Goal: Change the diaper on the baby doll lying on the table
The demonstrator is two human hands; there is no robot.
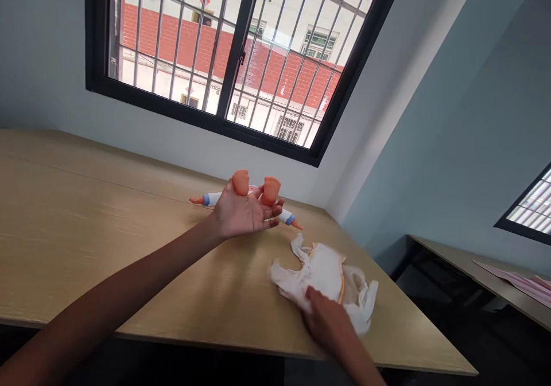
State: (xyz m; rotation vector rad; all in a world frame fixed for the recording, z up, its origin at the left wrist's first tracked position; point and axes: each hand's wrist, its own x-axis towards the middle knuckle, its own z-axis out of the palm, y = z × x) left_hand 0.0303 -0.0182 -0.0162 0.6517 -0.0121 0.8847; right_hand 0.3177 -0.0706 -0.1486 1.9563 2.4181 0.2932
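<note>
Left hand (pixel 247 211) palm-up, grasping the orange plastic doll feet (pixel 271 191); right hand (pixel 326 319) pinching white cloth (pixel 325 271) near the pale wooden worktop's (pixel 142 248) front edge, bare wood leftward.

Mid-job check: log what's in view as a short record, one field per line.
Left hand: palm facing the camera, holding up the doll's feet
Right hand: gripping the near side of a white cloth with orange trim
Doll: on the table, arms spread, white sleeves, blue cuffs; body mostly hidden
Behind: barred window
Far right: pink item on another table
</note>
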